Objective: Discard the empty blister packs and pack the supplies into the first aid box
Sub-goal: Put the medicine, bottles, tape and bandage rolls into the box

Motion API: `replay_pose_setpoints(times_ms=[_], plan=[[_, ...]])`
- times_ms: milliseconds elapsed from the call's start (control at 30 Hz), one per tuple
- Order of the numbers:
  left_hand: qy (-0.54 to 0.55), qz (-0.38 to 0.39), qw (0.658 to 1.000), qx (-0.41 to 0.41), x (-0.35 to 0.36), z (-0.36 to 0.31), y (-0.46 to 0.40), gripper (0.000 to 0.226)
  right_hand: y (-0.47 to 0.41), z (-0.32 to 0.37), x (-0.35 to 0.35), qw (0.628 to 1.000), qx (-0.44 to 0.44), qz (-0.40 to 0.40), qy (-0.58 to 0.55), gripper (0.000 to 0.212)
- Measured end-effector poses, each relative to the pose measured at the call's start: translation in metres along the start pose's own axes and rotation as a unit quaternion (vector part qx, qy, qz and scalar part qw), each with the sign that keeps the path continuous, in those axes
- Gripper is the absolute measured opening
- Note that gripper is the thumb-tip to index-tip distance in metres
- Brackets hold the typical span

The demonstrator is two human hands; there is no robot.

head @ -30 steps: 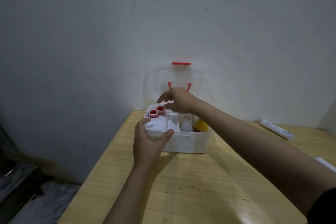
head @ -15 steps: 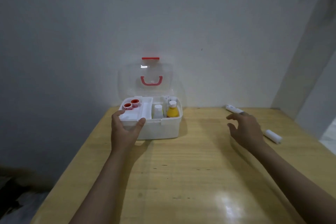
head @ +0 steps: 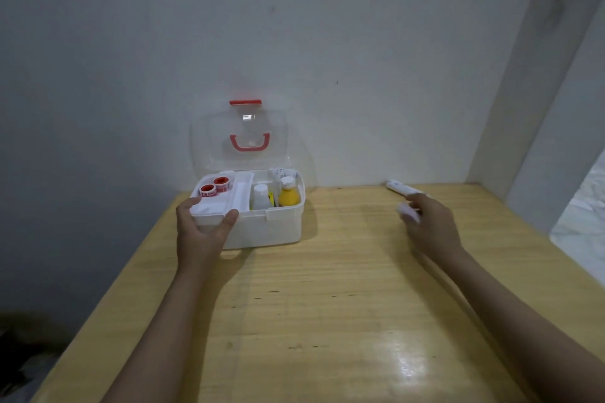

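Note:
The white first aid box (head: 281, 226) stands open at the back left of the table, its clear lid (head: 209, 141) with a red handle upright against the wall. Its white tray (head: 242, 193) holds two red-and-white tape rolls (head: 214, 188). Beside the tray stand a white bottle (head: 261, 196) and a yellow bottle (head: 289, 195). My left hand (head: 199, 232) grips the box's front left corner, thumb on the rim. My right hand (head: 432, 222) hovers over the table to the right, its fingers closed around a blurred white bandage roll (head: 406, 210).
A second white wrapped roll (head: 397, 187) lies at the back of the wooden table (head: 327, 304), just beyond my right hand. Walls close the table at the back and the right. The table's left edge drops to a dark floor.
My right hand left the box, swung right across the table and closed on the white roll that lay there. My left hand has stayed on the box. The camera turned right.

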State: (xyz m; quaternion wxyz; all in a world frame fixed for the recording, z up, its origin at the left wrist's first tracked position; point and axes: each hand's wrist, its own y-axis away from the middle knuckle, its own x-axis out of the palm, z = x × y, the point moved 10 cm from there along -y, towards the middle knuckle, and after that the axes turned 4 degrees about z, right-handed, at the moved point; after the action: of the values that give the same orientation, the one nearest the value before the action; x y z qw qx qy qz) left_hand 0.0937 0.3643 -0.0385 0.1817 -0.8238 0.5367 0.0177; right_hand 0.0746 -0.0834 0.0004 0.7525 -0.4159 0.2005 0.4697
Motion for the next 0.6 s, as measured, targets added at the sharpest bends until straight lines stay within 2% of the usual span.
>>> replay_pose_setpoints(times_ms=[133,267,433,600], plan=[[0.008,0.001,1.000,-0.002,0.002,-0.002,0.001,0.075,-0.006,0.106,0.008,0.985,-0.070,0.021,-0.155,0.019],[0.018,-0.001,1.000,-0.002,0.002,-0.004,0.003,0.079,-0.012,0.203,0.036,0.960,-0.129,0.080,-0.235,0.018],[0.035,0.002,0.999,-0.006,0.001,-0.008,0.005,0.085,-0.013,0.291,0.104,0.946,-0.221,0.198,-0.132,0.027],[0.031,-0.006,0.999,-0.021,-0.003,-0.006,0.005,0.082,-0.021,0.319,0.157,0.934,-0.234,0.263,-0.057,0.018]])
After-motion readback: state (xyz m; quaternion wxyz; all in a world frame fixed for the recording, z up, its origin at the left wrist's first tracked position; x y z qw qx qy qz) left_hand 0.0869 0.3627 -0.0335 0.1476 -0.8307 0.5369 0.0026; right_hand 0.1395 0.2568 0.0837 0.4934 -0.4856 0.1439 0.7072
